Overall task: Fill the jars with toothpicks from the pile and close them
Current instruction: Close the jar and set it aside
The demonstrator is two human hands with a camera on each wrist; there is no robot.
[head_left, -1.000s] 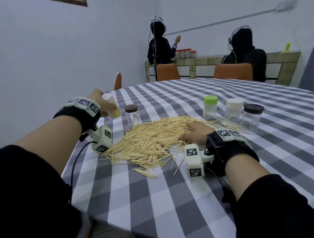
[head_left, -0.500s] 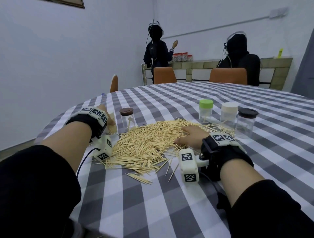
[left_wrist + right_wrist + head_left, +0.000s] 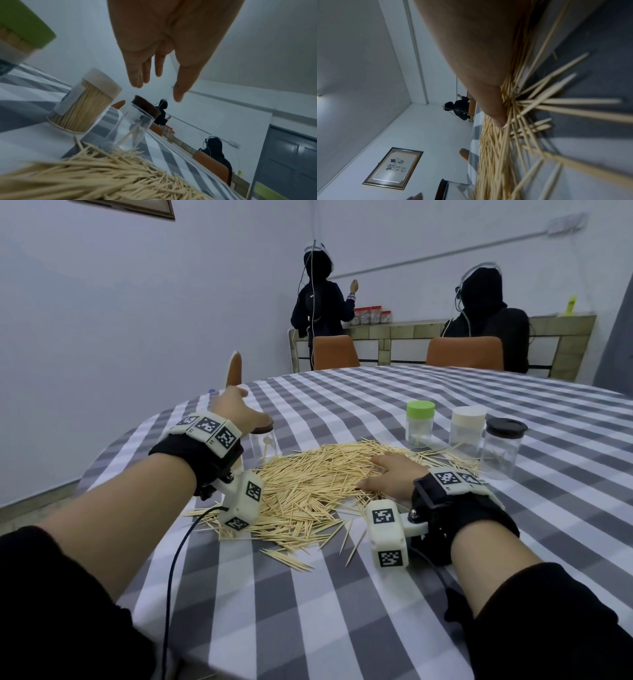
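Note:
A big pile of toothpicks (image 3: 308, 484) lies on the checked table (image 3: 376, 594). My right hand (image 3: 387, 475) lies flat on the pile's right side, fingers straight. My left hand (image 3: 239, 405) hovers open and holds nothing, just above a brown-lidded glass jar (image 3: 263, 440). In the left wrist view that brown-lidded jar (image 3: 133, 121) holds only a few picks, and a white-lidded jar (image 3: 85, 102) packed with toothpicks stands beside it. My left wrist hides the packed jar in the head view. Behind the pile stand a green-lidded jar (image 3: 419, 422), a white-lidded jar (image 3: 467, 429) and a dark-lidded jar (image 3: 503, 450), all nearly empty.
The table's rounded edge runs close on the left. Orange chairs (image 3: 334, 350) (image 3: 464, 352) stand at the far side, and another chair back (image 3: 235, 369) at the far left. Two people in dark clothes (image 3: 320, 302) (image 3: 486, 316) are by the back wall. Another green-lidded jar (image 3: 22, 27) looms close to the left wrist.
My left hand lowered the packed white-lidded jar to the table beside the brown-lidded jar, let go and rose open. My right hand stayed on the pile.

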